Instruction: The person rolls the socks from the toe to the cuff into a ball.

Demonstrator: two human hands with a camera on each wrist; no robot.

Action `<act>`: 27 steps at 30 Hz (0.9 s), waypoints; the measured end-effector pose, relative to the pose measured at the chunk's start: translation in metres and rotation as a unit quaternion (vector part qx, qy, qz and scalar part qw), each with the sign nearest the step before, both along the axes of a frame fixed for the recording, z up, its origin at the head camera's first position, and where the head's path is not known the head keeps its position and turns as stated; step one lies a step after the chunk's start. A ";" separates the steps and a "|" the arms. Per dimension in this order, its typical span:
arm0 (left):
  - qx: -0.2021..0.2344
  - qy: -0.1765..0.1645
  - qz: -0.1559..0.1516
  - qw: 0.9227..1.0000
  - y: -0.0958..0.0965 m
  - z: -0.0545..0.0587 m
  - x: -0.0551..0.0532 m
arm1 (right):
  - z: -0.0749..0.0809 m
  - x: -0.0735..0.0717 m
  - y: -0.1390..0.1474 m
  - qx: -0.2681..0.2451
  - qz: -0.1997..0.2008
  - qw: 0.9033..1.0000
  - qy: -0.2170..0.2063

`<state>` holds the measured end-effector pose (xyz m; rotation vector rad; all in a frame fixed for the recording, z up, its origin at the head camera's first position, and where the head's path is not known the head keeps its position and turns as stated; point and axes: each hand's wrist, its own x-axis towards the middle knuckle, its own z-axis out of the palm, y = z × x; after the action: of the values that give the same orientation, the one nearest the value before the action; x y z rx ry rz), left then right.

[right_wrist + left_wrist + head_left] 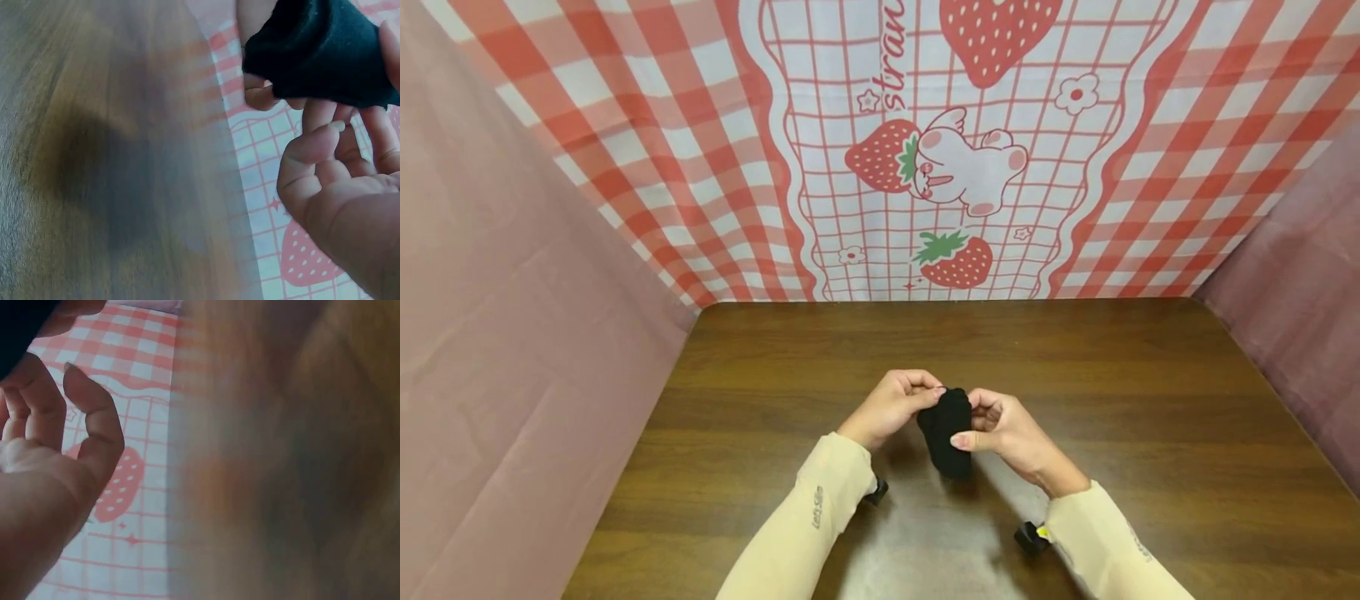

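A small black sock (949, 433) of soft knit cloth hangs between both hands above the table, its rounded end pointing down. My left hand (891, 407) pinches its upper left edge between thumb and fingertips. On the other side my right hand (1013, 435) holds it, thumb across the front and fingers behind. In the right wrist view the sock (325, 56) spans the top right, with the curled fingers of the right hand (350, 194) below it. Only a dark corner of the sock (19, 328) shows in the left wrist view, above the left hand (56, 456).
The brown wood-grain table (760, 350) lies beneath the hands. Behind it hangs a red-and-white checked cloth (700, 150) with strawberry prints, and pink cloth (512, 317) covers the left side. A black wrist camera (1032, 538) sits under the right sleeve.
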<state>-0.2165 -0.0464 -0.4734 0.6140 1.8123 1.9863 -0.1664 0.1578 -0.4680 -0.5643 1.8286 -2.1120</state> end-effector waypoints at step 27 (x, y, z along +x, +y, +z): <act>-0.293 0.577 0.114 0.754 0.005 0.030 0.018 | 0.002 0.003 -0.032 0.261 -0.244 0.932 -0.054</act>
<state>-0.1982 -0.0415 -0.4430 1.6621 3.1057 0.8995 -0.1635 0.1254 -0.4656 0.1521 2.5197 -1.7255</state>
